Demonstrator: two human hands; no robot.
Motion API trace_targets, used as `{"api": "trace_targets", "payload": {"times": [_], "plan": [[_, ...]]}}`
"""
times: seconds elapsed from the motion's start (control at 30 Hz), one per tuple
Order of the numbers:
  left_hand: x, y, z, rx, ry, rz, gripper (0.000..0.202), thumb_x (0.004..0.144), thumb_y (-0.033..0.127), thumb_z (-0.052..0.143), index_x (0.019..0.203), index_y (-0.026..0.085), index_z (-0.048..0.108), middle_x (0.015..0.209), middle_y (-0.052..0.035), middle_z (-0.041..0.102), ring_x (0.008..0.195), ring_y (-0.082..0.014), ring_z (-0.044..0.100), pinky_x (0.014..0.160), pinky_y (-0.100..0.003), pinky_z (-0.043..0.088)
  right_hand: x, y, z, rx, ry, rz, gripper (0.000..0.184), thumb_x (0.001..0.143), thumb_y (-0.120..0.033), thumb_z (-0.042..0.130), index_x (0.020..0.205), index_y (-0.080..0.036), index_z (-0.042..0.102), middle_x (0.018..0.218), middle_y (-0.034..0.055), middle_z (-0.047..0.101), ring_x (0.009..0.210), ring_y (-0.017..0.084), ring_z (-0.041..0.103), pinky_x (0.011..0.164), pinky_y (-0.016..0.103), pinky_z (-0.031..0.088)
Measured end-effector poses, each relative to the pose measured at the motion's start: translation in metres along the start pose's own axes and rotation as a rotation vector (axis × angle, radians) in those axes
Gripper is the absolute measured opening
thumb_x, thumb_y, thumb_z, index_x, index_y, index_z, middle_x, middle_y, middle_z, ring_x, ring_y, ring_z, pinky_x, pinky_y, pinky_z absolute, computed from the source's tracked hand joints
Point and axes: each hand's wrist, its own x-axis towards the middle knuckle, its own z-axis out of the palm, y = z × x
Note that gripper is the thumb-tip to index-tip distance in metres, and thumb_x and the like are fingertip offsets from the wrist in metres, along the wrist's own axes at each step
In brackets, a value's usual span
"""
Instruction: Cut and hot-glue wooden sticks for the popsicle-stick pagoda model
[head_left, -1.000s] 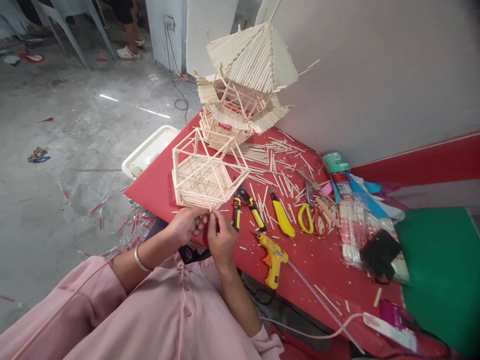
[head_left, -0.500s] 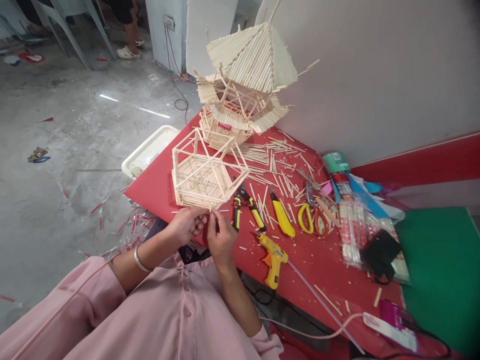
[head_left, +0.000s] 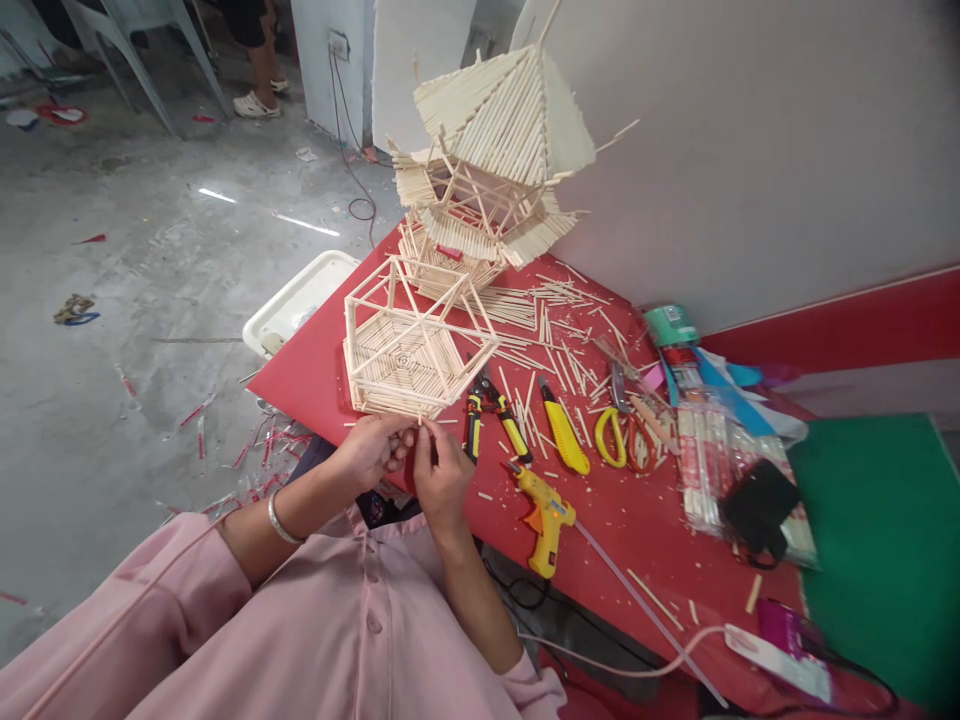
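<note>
Head view: both hands [head_left: 444, 472] pinch a pale stick [head_left: 421, 420] beside a hexagonal, stick-built frame [head_left: 406, 362].

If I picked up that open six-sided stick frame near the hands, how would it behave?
The frame is probably light for its size, given its thin, open build with wide gaps. Its slender uprights look fragile, so a hard squeeze might snap one. Pushed gently, it seems unlikely to tip, since it sits on a broad base.
</note>
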Motion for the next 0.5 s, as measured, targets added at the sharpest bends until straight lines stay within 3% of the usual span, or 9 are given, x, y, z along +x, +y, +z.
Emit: {"api": "trace_targets", "payload": {"times": [0.5], "plan": [[0.0012, -0.0010, -0.0015, -0.003, -0.006, -0.002, 0.028, 0.067, 0.032, 0.073, 0.054, 0.014, 0.055, 0.044, 0.0029, 0.047, 0.038, -0.0054, 0.037, 0.038, -0.019, 0.024, 0.0002, -0.0002, -0.0004, 0.007, -0.005, 0.004, 0.024, 0.098, -0.022, 0.048, 0.109, -0.016, 0.068, 0.094, 0.0089, 0.076, 0.085, 0.018, 0.071, 0.079, 0.029, 0.054]]}}
